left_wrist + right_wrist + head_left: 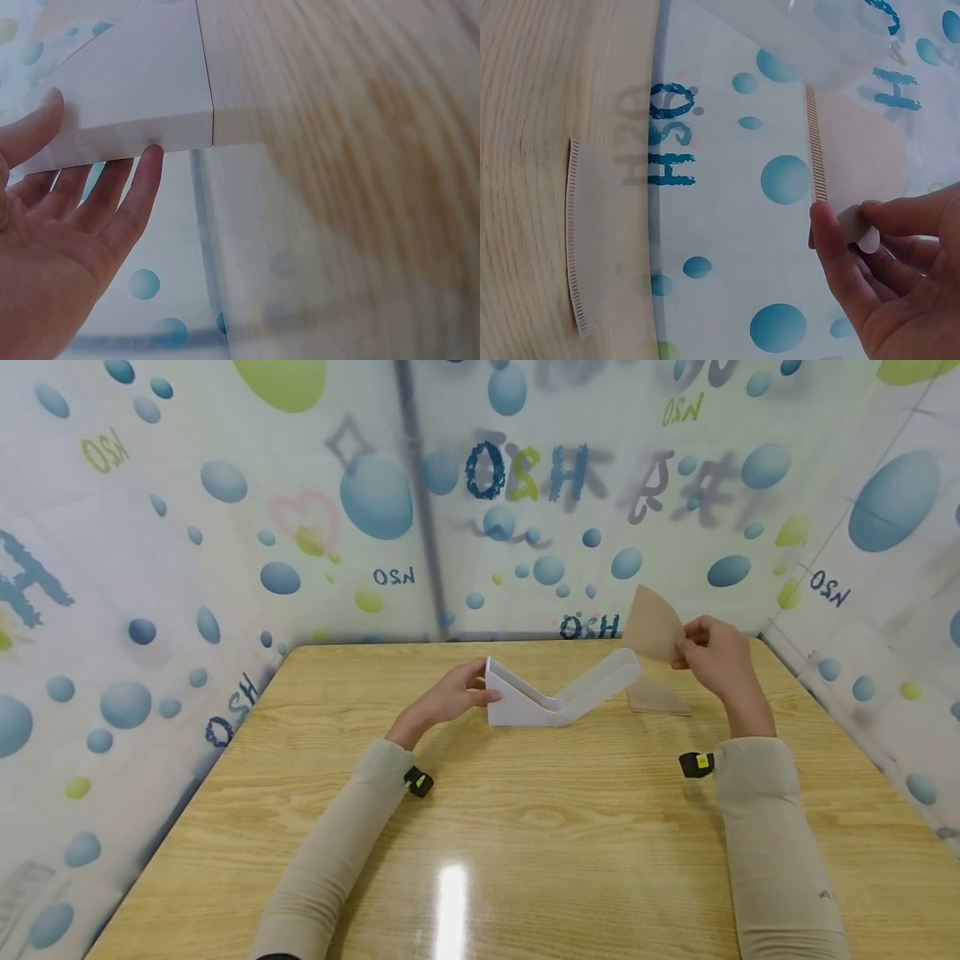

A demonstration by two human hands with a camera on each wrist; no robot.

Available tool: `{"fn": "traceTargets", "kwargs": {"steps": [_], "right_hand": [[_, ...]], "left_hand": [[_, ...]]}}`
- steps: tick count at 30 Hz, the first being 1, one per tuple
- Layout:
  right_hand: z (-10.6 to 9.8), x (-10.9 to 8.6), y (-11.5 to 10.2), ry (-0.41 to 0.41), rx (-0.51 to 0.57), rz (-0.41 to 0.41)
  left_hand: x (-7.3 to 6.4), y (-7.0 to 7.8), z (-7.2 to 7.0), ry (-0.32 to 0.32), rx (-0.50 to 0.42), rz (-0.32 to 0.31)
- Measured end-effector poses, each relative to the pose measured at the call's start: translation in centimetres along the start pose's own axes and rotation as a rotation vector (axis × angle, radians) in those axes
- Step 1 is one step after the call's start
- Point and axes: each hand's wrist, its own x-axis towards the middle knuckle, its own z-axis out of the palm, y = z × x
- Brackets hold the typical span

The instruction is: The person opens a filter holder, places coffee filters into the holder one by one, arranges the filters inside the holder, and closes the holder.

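Note:
At the back of the table a white coffee filter case (513, 703) stands with its translucent lid (603, 683) swung out to the right. My left hand (453, 691) grips the case's left end, thumb on the near face and fingers round the end. Up at the right, my right hand (717, 656) pinches a brown paper coffee filter (651, 622) by its corner, raised just beyond the lid's tip. The crimped seam of this filter (851, 150) shows in the right wrist view. Another coffee filter (654, 697) lies on the table below it.
The wooden table (525, 827) reaches back to a bubble-patterned curtain (517, 560), which also closes in both sides. A dark wrist camera (420, 782) sits at the left cuff, another wrist camera (696, 765) at the right.

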Motion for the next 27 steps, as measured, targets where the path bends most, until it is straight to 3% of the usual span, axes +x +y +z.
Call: {"fn": "traceTargets", "kwargs": {"steps": [27], "right_hand": [[-0.2,-0.4,-1.6,0.009,0.01,-0.053]], "left_hand": [[0.0,0.1,0.1,0.005,-0.008,-0.003]]}}
